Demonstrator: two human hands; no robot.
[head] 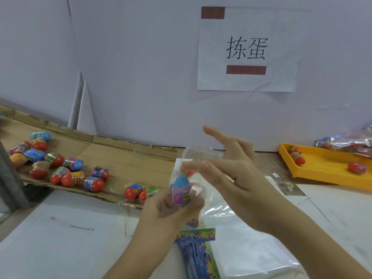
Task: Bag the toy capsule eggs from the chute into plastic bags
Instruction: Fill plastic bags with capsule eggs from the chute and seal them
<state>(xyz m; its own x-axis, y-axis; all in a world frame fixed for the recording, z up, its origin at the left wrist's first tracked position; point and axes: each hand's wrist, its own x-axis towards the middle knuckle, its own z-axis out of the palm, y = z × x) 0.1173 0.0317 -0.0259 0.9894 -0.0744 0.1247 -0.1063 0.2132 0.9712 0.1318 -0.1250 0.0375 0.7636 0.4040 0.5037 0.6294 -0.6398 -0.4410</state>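
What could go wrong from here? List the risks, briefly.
1. The left hand grips the blue-topped egg at the clear bag, while the right hand has straight fingers. The bag's mouth may sag and the egg may miss it.
2. Two eggs lie at the lower edge of the cardboard chute and could roll off onto the table.

Eggs [94, 184] on chute [120, 154] left, tray [326, 168] right

white paper sign [247, 49] on wall reads "拣蛋"; egg wrapper print too blurred.
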